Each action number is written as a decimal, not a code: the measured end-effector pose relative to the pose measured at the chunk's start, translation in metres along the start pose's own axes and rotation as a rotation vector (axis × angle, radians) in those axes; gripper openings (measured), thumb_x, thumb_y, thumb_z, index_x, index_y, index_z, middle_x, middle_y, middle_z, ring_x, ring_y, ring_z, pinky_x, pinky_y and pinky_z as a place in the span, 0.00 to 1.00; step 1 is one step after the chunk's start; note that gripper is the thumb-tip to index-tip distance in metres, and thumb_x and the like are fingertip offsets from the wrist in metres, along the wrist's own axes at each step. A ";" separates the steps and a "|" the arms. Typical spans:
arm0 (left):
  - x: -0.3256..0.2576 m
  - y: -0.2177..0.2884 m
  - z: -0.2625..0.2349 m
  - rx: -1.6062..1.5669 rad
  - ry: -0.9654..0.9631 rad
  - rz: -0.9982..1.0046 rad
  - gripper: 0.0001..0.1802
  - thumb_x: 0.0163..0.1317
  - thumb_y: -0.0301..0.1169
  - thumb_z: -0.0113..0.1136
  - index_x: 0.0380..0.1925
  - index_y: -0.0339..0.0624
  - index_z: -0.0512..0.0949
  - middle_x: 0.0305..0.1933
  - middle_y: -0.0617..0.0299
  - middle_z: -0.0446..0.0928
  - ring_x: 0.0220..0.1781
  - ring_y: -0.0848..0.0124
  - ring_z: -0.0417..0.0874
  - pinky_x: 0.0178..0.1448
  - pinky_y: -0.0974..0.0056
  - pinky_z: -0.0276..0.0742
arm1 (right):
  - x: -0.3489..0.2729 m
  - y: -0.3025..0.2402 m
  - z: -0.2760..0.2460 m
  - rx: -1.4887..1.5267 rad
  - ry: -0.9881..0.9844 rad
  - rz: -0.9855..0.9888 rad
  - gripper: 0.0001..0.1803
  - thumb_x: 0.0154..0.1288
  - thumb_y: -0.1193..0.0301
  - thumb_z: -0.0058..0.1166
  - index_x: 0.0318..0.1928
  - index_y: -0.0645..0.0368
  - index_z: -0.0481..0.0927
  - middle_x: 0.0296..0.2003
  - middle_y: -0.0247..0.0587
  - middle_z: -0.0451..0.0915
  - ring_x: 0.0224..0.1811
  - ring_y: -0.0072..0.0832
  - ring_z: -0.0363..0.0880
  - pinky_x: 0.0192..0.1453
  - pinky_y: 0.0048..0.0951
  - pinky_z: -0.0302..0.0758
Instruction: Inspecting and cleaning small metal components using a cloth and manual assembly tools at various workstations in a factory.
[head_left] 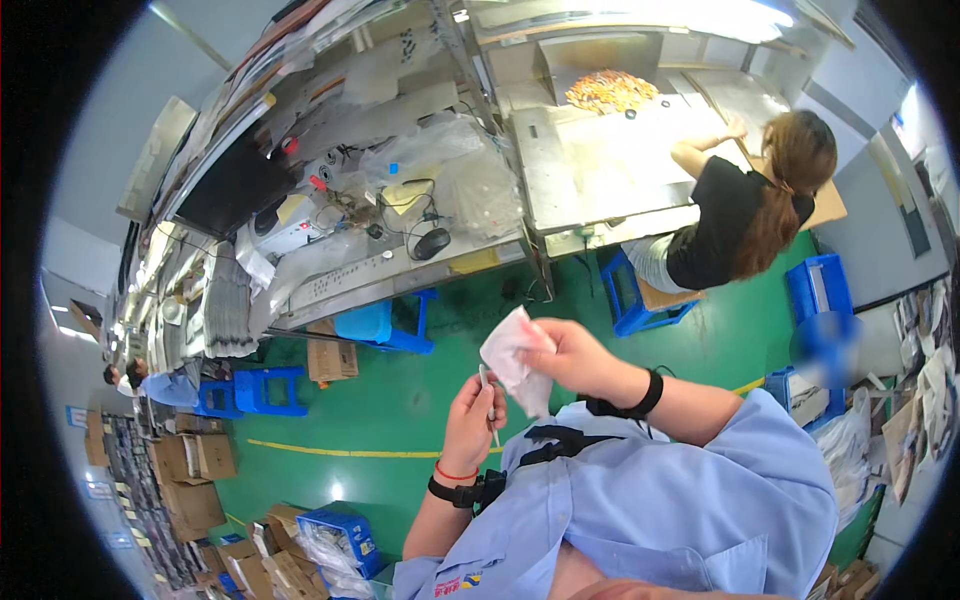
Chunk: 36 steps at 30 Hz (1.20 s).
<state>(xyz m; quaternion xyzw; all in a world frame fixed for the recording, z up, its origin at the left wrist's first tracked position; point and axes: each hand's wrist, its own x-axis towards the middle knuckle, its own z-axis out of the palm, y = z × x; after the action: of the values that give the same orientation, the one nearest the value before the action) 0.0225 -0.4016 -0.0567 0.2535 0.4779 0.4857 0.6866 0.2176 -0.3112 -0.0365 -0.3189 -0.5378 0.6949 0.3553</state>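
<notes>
My left hand (470, 415) is closed around a thin, greyish, strip-like object (489, 395) that points up and down. Its exact kind is too small to tell. My right hand (585, 358) pinches a crumpled white cloth or tissue (518, 362), which hangs down beside the strip. Whether the cloth touches the strip I cannot tell. Both hands are held in front of my body, above the green floor.
Ahead stands a cluttered workbench with a computer mouse (432, 243), cables, plastic bags and a dark monitor (235, 190). At the right a person (745, 205) works at a lit table (590, 190) with a pile of small orange-and-white pieces (612, 92). Blue stools (408, 325) and cardboard boxes (190, 500) stand around.
</notes>
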 end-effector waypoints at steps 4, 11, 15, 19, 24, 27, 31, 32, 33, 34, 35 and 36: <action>0.033 0.030 -0.019 -0.092 0.041 0.053 0.12 0.72 0.29 0.41 0.48 0.36 0.70 0.27 0.65 0.67 0.23 0.79 0.62 0.25 0.73 0.58 | 0.101 -0.026 -0.053 0.077 0.219 0.035 0.11 0.65 0.69 0.55 0.45 0.61 0.78 0.37 0.32 0.80 0.40 0.19 0.77 0.46 0.25 0.74; 0.114 0.085 -0.050 -0.252 0.170 0.157 0.11 0.71 0.30 0.44 0.48 0.37 0.72 0.27 0.65 0.68 0.25 0.79 0.64 0.27 0.73 0.59 | 0.356 -0.040 -0.285 0.248 0.501 0.199 0.24 0.65 0.54 0.54 0.48 0.62 0.75 0.41 0.42 0.80 0.40 0.32 0.80 0.44 0.36 0.76; 0.158 0.115 -0.045 -0.299 0.372 0.176 0.12 0.71 0.31 0.43 0.47 0.37 0.72 0.27 0.66 0.67 0.24 0.78 0.64 0.27 0.73 0.61 | 0.457 -0.061 -0.377 0.141 0.197 0.314 0.27 0.66 0.43 0.45 0.48 0.54 0.76 0.40 0.39 0.78 0.42 0.31 0.77 0.50 0.36 0.73; 0.191 0.124 -0.038 -0.296 0.521 0.188 0.12 0.71 0.32 0.43 0.46 0.37 0.71 0.27 0.65 0.67 0.24 0.78 0.65 0.26 0.72 0.61 | 0.510 -0.063 -0.413 -0.041 0.189 0.096 0.19 0.69 0.56 0.47 0.50 0.57 0.77 0.44 0.38 0.80 0.44 0.27 0.78 0.52 0.31 0.74; 0.216 0.124 -0.033 -0.373 0.610 0.152 0.12 0.71 0.33 0.44 0.46 0.38 0.71 0.26 0.66 0.67 0.24 0.78 0.65 0.26 0.72 0.61 | 0.565 -0.138 -0.418 -0.113 0.411 -0.191 0.20 0.69 0.64 0.49 0.56 0.62 0.72 0.50 0.43 0.77 0.50 0.31 0.77 0.55 0.31 0.74; 0.217 0.124 -0.034 -0.386 0.687 0.139 0.12 0.70 0.35 0.45 0.45 0.39 0.71 0.26 0.66 0.67 0.23 0.78 0.65 0.26 0.72 0.60 | 0.589 -0.128 -0.428 -0.155 0.569 -0.200 0.20 0.68 0.64 0.49 0.55 0.63 0.72 0.50 0.44 0.77 0.50 0.31 0.76 0.55 0.31 0.73; 0.223 0.126 -0.031 -0.360 0.762 0.112 0.14 0.70 0.39 0.48 0.45 0.40 0.72 0.25 0.67 0.66 0.23 0.78 0.64 0.25 0.72 0.59 | 0.539 -0.094 -0.390 -0.217 0.781 -0.239 0.20 0.68 0.65 0.50 0.54 0.65 0.73 0.51 0.44 0.77 0.50 0.31 0.76 0.55 0.31 0.73; 0.221 0.125 -0.031 -0.359 0.780 0.111 0.14 0.70 0.39 0.48 0.45 0.40 0.72 0.25 0.67 0.66 0.23 0.78 0.64 0.25 0.72 0.59 | 0.534 -0.079 -0.364 -0.225 0.833 -0.241 0.20 0.68 0.65 0.50 0.54 0.65 0.73 0.51 0.44 0.77 0.50 0.31 0.76 0.55 0.31 0.73; 0.219 0.125 -0.031 -0.341 0.750 0.119 0.14 0.70 0.40 0.47 0.45 0.41 0.71 0.26 0.68 0.66 0.24 0.78 0.64 0.25 0.72 0.59 | 0.511 -0.092 -0.414 -0.245 0.891 -0.260 0.20 0.68 0.65 0.50 0.54 0.65 0.73 0.51 0.44 0.76 0.50 0.31 0.76 0.55 0.31 0.73; 0.217 0.124 -0.035 -0.319 0.733 0.123 0.14 0.70 0.40 0.46 0.46 0.42 0.71 0.27 0.68 0.65 0.25 0.79 0.64 0.26 0.73 0.59 | 0.487 -0.079 -0.395 -0.259 0.945 -0.268 0.20 0.68 0.65 0.50 0.54 0.66 0.73 0.51 0.45 0.76 0.50 0.31 0.75 0.56 0.31 0.72; 0.212 0.124 -0.038 -0.325 0.749 0.127 0.14 0.70 0.40 0.46 0.46 0.42 0.71 0.27 0.68 0.65 0.25 0.79 0.64 0.26 0.73 0.59 | 0.466 -0.066 -0.373 -0.271 0.991 -0.276 0.19 0.68 0.65 0.50 0.53 0.66 0.73 0.51 0.45 0.76 0.50 0.31 0.75 0.56 0.31 0.72; 0.209 0.123 -0.041 -0.355 0.764 0.124 0.14 0.71 0.40 0.46 0.45 0.42 0.71 0.26 0.69 0.65 0.25 0.79 0.64 0.26 0.73 0.59 | 0.480 -0.070 -0.383 -0.288 1.042 -0.290 0.19 0.68 0.66 0.50 0.53 0.66 0.73 0.51 0.45 0.76 0.50 0.31 0.75 0.56 0.31 0.72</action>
<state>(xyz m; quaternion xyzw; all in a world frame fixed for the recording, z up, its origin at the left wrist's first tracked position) -0.0515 -0.1673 -0.0598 -0.0384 0.5906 0.6599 0.4628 0.2831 0.3021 -0.0813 -0.5884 -0.4189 0.3088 0.6188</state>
